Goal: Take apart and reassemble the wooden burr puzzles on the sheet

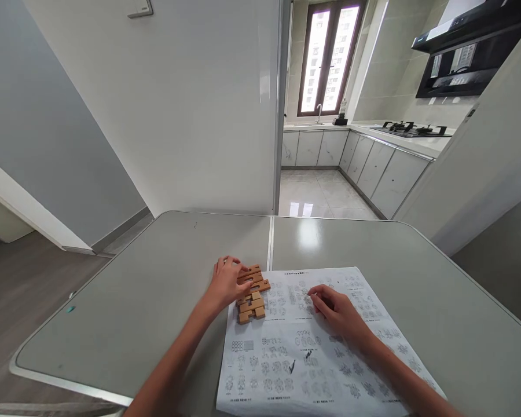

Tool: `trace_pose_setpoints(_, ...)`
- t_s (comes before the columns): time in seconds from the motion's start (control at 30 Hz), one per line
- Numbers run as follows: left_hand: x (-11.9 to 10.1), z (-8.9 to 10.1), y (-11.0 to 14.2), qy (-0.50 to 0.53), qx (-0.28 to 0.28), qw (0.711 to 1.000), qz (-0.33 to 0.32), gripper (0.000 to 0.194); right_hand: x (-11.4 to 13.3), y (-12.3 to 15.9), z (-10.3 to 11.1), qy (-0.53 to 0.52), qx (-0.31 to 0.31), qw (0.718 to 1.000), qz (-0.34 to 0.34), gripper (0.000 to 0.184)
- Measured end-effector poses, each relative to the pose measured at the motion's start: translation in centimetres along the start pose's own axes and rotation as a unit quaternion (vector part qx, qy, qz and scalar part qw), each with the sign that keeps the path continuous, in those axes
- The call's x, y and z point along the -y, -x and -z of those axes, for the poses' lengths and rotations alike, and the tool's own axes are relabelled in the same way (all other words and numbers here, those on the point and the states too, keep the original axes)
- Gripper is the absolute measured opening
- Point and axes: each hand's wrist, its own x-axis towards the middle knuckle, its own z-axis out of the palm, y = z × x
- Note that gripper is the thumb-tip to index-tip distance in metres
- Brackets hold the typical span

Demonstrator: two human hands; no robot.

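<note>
Notched wooden puzzle pieces (pixel 252 306) lie side by side in a column at the left edge of a printed sheet (pixel 299 324). Some of the upper ones carry dark marks and slots. My left hand (pixel 228 282) bends over the upper pieces from the left, thumb and forefinger closed about a wooden puzzle piece (pixel 252 278); the fingers partly hide it. On the sheet, right of the pieces, rests my right hand (pixel 336 310) with its fingers curled in and the fingertips near small line drawings. Nothing shows between those fingers.
The grey table (pixel 156 324) has a pale rim and a seam running away from me. A small teal bit (pixel 70 308) lies near its left edge. Beyond stand a white wall (pixel 178 116) and a kitchen with a gas hob (pixel 412 128).
</note>
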Motion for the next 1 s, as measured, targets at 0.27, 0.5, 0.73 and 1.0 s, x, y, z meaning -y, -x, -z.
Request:
trace_pose_setpoints(0.27,-0.5,-0.9,-2.6,-0.098,0.044,0.993,-0.05,0.027,0.3,0.0,0.0,0.015,-0.002,1.0,0.013,0.037)
trace_pose_setpoints(0.5,-0.6,0.6,-3.8,-0.117,0.085,0.985,-0.096,0.029,1.0,0.1,0.2,0.018,0.011,1.0,0.01,0.036)
trace_pose_setpoints(0.73,-1.0,1.3,-4.1,-0.136,0.108,0.977,-0.125,0.025,1.1,0.1,0.2,0.024,0.01,1.0,0.007,0.039)
trace_pose_setpoints(1.0,-0.5,1.6,-4.4,-0.102,0.114,0.98,-0.13,0.025,1.0,0.0,0.1,0.017,0.008,1.0,0.004,0.033)
